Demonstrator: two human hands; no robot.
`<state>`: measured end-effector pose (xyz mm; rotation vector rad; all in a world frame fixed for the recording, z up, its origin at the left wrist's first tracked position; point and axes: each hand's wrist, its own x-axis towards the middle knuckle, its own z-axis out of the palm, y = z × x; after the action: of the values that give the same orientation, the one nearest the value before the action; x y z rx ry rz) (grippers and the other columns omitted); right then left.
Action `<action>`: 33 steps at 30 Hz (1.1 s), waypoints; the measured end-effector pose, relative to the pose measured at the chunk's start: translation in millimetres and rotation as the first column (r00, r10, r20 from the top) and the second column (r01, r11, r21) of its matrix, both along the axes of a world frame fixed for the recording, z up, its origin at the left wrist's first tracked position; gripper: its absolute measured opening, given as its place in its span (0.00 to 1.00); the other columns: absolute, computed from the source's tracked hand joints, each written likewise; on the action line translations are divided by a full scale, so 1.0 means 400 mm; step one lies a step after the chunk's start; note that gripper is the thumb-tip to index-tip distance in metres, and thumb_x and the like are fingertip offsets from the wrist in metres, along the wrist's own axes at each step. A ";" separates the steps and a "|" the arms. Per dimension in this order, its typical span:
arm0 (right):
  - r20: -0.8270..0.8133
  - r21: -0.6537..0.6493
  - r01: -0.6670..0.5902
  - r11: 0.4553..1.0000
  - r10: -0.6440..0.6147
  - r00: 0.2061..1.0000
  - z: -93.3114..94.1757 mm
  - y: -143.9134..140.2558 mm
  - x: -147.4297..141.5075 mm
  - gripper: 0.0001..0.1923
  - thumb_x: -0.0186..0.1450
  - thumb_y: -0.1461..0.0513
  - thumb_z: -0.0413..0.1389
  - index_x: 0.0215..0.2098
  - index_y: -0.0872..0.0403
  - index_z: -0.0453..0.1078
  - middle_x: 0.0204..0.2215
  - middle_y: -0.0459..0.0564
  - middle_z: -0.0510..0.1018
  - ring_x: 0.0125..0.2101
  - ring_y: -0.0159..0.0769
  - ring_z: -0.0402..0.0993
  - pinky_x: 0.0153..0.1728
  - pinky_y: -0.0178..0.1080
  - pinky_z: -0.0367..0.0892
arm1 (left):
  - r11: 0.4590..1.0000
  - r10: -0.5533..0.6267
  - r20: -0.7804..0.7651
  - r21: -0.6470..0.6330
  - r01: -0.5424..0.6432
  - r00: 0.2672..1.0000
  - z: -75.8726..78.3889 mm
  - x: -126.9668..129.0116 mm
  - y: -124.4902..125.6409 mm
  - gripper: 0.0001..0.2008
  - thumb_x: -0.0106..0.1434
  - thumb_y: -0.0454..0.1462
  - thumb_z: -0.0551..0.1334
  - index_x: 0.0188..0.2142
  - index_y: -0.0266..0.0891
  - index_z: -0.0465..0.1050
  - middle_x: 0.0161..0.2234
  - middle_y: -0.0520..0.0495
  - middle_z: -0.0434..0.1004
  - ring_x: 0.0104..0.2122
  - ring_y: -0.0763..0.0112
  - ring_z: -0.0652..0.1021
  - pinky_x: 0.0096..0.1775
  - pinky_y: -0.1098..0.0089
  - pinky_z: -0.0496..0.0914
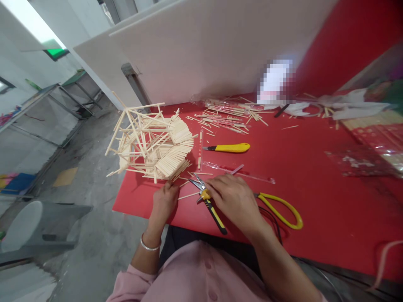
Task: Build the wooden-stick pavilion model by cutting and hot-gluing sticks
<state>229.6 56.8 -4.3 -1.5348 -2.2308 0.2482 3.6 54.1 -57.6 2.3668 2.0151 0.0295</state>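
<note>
Right hand [234, 200] rests loosely open on yellow pliers [208, 201]; left hand [164, 200], beside them, pinches a stick under the stick model [151, 144].

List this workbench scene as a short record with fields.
surface: red table
left hand: at the base of the stick model, fingers on a thin stick
right hand: resting over the pliers and the yellow scissors; grip unclear
knife: yellow utility knife, lying apart behind the hands
spare sticks: scattered near the white board
</note>
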 end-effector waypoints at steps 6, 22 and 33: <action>-0.005 0.016 0.003 1.000 -0.003 1.000 0.004 -0.004 -0.002 0.13 0.70 0.59 0.49 0.38 0.53 0.75 0.34 0.49 0.80 0.36 0.37 0.72 0.42 0.40 0.59 | 0.999 -0.007 -0.038 -0.034 0.006 0.999 0.010 0.000 0.003 0.14 0.68 0.39 0.51 0.42 0.45 0.76 0.41 0.44 0.75 0.32 0.67 0.76 0.30 0.70 0.63; 0.012 0.030 0.025 0.999 -0.026 1.000 0.009 -0.020 0.006 0.13 0.69 0.60 0.49 0.36 0.53 0.75 0.34 0.50 0.80 0.37 0.38 0.72 0.40 0.39 0.58 | 0.996 0.028 -0.011 -0.081 -0.029 1.000 0.013 0.003 0.013 0.13 0.65 0.37 0.54 0.43 0.44 0.76 0.47 0.41 0.74 0.34 0.65 0.78 0.31 0.69 0.65; 0.238 -0.090 0.098 0.991 -0.074 0.968 0.041 0.053 0.004 0.12 0.66 0.63 0.49 0.36 0.51 0.75 0.35 0.50 0.79 0.37 0.38 0.72 0.35 0.38 0.56 | 0.999 0.003 0.045 -0.051 -0.001 0.999 0.009 -0.007 0.003 0.14 0.66 0.36 0.53 0.45 0.44 0.76 0.47 0.42 0.75 0.36 0.65 0.77 0.32 0.69 0.65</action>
<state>231.1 78.0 12.1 -1.7932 -2.3533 0.1624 0.7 55.2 -54.1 2.3126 1.9738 0.0314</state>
